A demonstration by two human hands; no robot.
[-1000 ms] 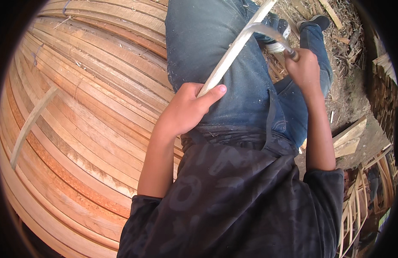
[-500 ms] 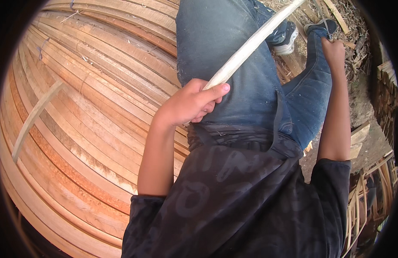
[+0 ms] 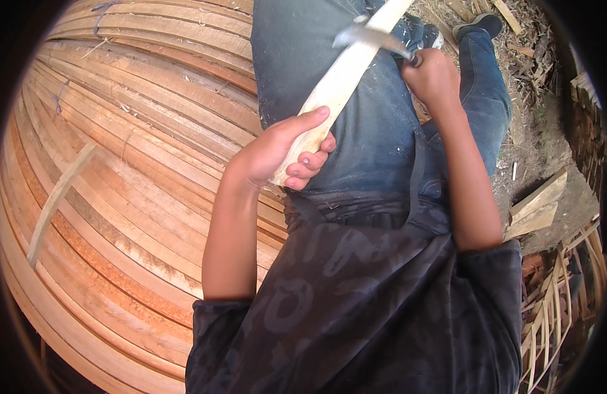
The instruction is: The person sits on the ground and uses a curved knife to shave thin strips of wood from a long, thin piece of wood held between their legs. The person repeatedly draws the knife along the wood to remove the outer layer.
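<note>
My left hand is wrapped round the near end of a pale, peeled wooden stick, its thumb lying along the top. The stick slants up and away to the right across my jeans-covered thigh. In the fist of my right hand is the dark handle of a knife. Its metal blade lies across the stick beyond my left hand and is smeared by motion, so whether it touches the wood cannot be told.
Long sawn wooden strips are stacked on the left, with a short loose slat across them. Shavings litter the ground at the far right. Offcuts and a heap of thin strips lie on the right.
My right hand has come in from the far right, bringing the knife over the stick. The stick has turned in my left hand, showing a broader face, and shifted slightly left.
</note>
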